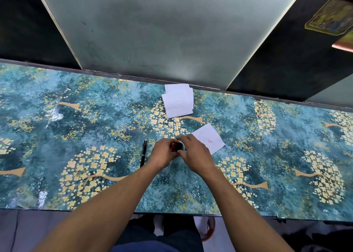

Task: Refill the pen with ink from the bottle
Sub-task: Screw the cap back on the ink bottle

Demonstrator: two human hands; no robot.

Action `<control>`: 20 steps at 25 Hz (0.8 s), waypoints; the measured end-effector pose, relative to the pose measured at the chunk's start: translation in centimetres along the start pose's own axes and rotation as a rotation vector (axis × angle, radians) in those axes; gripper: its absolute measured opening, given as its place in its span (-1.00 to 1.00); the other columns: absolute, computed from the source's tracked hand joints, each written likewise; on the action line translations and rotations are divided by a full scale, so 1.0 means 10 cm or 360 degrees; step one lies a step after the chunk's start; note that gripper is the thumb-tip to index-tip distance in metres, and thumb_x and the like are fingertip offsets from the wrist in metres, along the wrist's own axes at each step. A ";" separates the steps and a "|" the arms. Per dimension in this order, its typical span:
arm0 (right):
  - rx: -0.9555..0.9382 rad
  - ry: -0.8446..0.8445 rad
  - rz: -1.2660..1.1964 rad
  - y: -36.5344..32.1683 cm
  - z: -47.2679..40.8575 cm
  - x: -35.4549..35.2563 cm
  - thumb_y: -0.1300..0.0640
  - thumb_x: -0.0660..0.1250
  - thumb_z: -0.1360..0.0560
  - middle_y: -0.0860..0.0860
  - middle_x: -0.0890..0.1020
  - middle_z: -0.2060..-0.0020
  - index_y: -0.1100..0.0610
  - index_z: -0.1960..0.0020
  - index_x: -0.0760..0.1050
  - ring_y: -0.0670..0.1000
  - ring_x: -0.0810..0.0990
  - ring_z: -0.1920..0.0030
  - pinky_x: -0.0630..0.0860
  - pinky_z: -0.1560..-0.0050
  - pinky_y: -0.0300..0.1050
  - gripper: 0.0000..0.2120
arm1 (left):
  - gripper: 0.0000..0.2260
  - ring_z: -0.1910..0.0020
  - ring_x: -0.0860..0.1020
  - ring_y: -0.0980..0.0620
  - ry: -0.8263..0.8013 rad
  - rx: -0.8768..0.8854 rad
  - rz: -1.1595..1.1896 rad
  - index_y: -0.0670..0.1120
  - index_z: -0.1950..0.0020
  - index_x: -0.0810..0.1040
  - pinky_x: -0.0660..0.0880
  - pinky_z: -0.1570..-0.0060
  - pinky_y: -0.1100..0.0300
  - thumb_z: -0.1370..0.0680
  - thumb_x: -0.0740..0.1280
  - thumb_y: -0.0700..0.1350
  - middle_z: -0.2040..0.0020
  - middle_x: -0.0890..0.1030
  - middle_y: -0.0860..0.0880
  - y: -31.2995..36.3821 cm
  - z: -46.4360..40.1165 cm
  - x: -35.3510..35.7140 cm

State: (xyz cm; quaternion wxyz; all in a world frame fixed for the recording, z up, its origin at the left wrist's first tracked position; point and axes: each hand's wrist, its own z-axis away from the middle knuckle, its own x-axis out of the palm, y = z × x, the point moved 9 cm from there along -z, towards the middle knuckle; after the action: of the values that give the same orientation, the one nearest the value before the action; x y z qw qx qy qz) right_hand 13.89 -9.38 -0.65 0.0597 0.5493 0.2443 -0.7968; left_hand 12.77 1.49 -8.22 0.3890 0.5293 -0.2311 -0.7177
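Observation:
A small ink bottle [174, 147] with a reddish body and a black cap [179, 146] stands on the table between my hands. My left hand [164, 153] wraps round the bottle's body from the left. My right hand [194, 152] grips the black cap with curled fingers and thumb. Most of the bottle is hidden by the fingers. A black pen [143, 153] with its cap on lies on the table just left of my left hand, apart from it.
A white tissue [212, 137] with a pink ink stain lies right of my right hand. A stack of folded white tissues [178, 103] sits further back. The table [76, 118] has a teal, yellow-flower covering; a glass partition rises behind it.

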 end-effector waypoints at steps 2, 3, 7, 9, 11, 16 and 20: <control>0.0037 -0.0011 -0.0033 0.01 -0.01 0.00 -0.01 0.31 -0.60 0.01 0.58 -0.12 -0.02 -0.29 0.50 0.13 0.60 -0.07 0.56 0.07 0.02 -0.73 | -0.68 0.06 0.59 0.03 0.0000 0.0021 0.0004 0.06 -0.14 0.66 0.48 0.04 0.19 -0.40 0.51 -0.09 -0.02 0.66 0.03 0.01 0.01 0.00; 0.0132 0.0013 -0.0005 0.06 -0.03 -0.02 -0.06 0.29 -0.60 0.04 0.63 -0.05 0.01 -0.20 0.55 0.14 0.62 -0.02 0.56 0.11 0.01 -0.76 | -0.70 0.06 0.60 0.03 0.0002 0.0024 0.0002 0.06 -0.13 0.66 0.49 0.05 0.17 -0.40 0.50 -0.09 -0.01 0.67 0.03 0.02 0.01 -0.01; 0.0225 0.0053 0.0146 0.11 -0.06 -0.08 -0.18 0.29 -0.58 0.05 0.67 0.06 0.04 -0.09 0.57 0.15 0.63 0.04 0.53 0.18 -0.03 -0.69 | -0.71 0.04 0.60 0.01 -0.0008 0.0010 -0.0001 0.04 -0.12 0.67 0.52 0.02 0.12 -0.41 0.50 -0.09 -0.02 0.67 0.00 0.03 0.02 -0.01; 0.0099 0.0042 0.0076 0.05 -0.05 -0.05 -0.08 0.33 -0.58 0.02 0.62 -0.08 -0.01 -0.27 0.49 0.14 0.61 -0.06 0.56 0.09 0.02 -0.70 | -0.64 0.00 0.59 -0.01 -0.0011 -0.0032 -0.0001 0.05 -0.19 0.64 0.52 -0.04 0.10 -0.40 0.51 -0.08 -0.08 0.65 -0.02 0.00 0.02 -0.01; 0.0040 -0.0016 0.0025 0.03 -0.04 0.00 0.00 0.33 -0.59 0.01 0.59 -0.11 -0.01 -0.30 0.48 0.14 0.60 -0.09 0.57 0.06 0.04 -0.71 | -0.60 -0.02 0.59 -0.02 -0.0006 -0.0032 0.0004 0.06 -0.21 0.63 0.52 -0.08 0.08 -0.39 0.52 -0.10 -0.09 0.65 -0.03 0.02 0.02 -0.02; 0.0219 0.0063 0.0150 0.08 -0.08 -0.03 -0.13 0.32 -0.58 0.06 0.65 0.01 0.07 -0.11 0.52 0.18 0.63 0.01 0.46 0.20 -0.05 -0.72 | -0.64 0.00 0.61 -0.02 0.0001 -0.0026 0.0003 0.02 -0.19 0.65 0.55 -0.05 0.08 -0.40 0.48 -0.13 -0.07 0.67 -0.05 0.03 0.03 -0.02; 0.0027 0.0014 0.0050 -0.01 -0.03 0.05 -0.02 0.33 -0.59 0.01 0.53 -0.16 -0.02 -0.33 0.42 0.15 0.60 -0.07 0.56 0.09 0.05 -0.67 | -0.64 0.00 0.59 -0.02 0.0001 -0.0039 -0.0019 0.00 -0.20 0.63 0.53 -0.06 0.09 -0.41 0.51 -0.13 -0.08 0.65 -0.04 0.04 0.04 -0.03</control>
State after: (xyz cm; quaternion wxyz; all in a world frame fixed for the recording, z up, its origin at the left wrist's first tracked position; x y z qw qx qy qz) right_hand 13.86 -9.07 -1.18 0.0665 0.5573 0.2290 -0.7954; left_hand 12.55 1.49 -7.65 0.3913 0.5261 -0.2191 -0.7226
